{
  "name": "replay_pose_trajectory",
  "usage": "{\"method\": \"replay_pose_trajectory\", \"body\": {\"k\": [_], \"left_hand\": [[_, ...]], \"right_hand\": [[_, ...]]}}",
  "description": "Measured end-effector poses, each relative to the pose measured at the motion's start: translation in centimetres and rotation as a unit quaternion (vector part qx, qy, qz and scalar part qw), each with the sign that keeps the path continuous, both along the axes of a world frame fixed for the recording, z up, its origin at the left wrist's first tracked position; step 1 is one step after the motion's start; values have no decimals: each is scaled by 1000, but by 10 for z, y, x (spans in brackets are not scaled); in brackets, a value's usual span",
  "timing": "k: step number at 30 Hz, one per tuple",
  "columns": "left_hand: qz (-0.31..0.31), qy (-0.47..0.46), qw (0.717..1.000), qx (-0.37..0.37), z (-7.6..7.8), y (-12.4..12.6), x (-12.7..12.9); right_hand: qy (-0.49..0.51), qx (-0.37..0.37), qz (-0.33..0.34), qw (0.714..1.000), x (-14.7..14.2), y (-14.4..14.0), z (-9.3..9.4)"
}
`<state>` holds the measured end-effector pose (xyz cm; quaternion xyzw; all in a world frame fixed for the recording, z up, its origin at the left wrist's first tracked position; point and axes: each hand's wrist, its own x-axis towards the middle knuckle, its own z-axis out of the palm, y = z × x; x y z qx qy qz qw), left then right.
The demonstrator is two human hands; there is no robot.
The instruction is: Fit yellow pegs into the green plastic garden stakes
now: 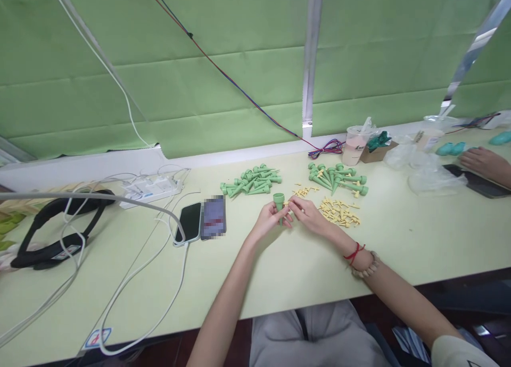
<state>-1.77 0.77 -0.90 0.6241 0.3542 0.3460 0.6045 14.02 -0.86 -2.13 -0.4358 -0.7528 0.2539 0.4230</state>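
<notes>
Pale table [419,239], phones [189,222], power strip [154,190], green spikes [255,181]

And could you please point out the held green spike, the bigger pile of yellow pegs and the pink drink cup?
Held green spike [279,198], head view: on its wide top.
Bigger pile of yellow pegs [339,213], head view: its middle.
Pink drink cup [353,150], head view: on its side.

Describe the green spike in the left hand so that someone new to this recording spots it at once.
Over the pale table, the left hand and right hand work close together. The left hand holds the green spike, cup end up. The other spikes lie in two piles beyond; only this one is held upright.
</notes>
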Motion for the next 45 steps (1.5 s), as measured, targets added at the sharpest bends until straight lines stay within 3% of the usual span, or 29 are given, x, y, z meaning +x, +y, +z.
{"method": "replay_pose_trajectory", "body": {"k": [6,13,18,25,31,34,40,45], "left_hand": [[-7,-17,999,30,-1,0,2],[23,-26,998,44,-3,0,6],[0,-24,999,33,-2,-1,7],[-79,12,997,-2,2,-4,0],[-67,1,997,41,-4,1,0],[-58,-5,997,58,-4,2,1],[-14,-13,996,86,-2,-1,8],[-39,-25,997,61,1,-6,12]], "right_hand": [[3,-17,28,999,6,1,8],[12,-40,16,999,4,2,6],[13,-40,6,999,2,1,4],[-75,25,-13,997,6,-3,5],[-49,54,13,997,7,-1,8],[6,34,26,999,6,-4,11],[107,-75,48,990,0,-2,9],[116,-83,51,989,-5,-2,5]]}}
